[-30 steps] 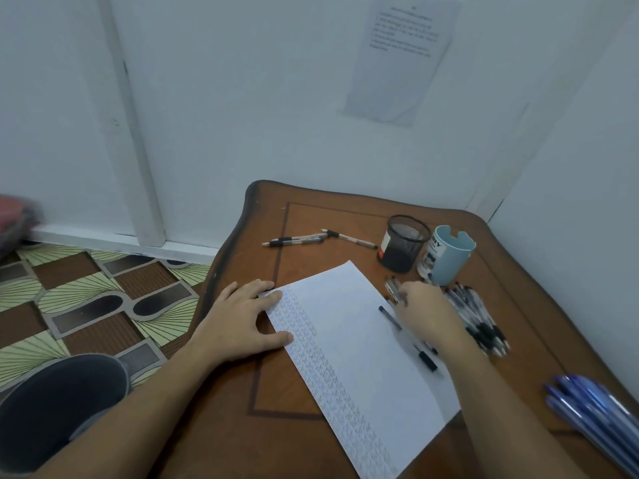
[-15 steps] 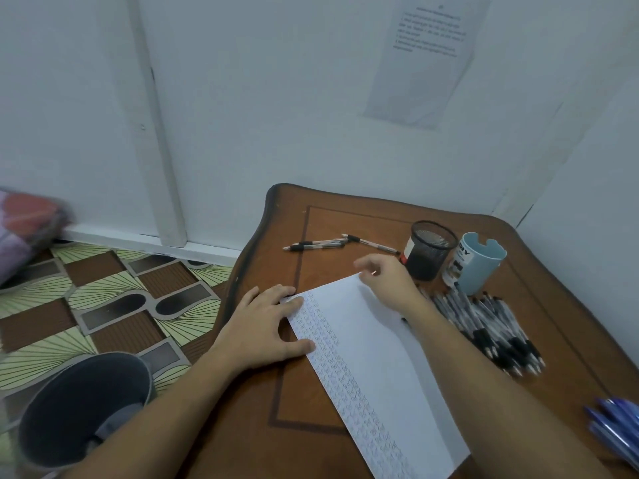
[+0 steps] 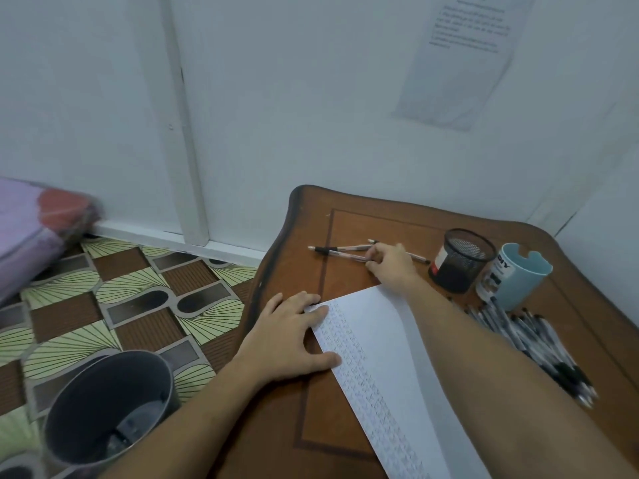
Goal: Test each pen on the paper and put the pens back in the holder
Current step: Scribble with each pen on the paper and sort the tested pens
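1. The left hand lies flat with fingers spread on the left edge of the paper, on the near part of the tabletop.
2. The right hand is at the far side, its fingers curled onto the loose pens; I cannot tell if it grips one.
3. The holder stands right of this hand, with a blue cup just beside it.
4. A pen pile lies on the right, nearer than the cup.

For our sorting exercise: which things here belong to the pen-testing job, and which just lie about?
Job: white scribbled paper sheet, black mesh holder, loose pens by right hand, heap of black-and-white pens.
Lying about: dark grey floor bin, printed wall notice.
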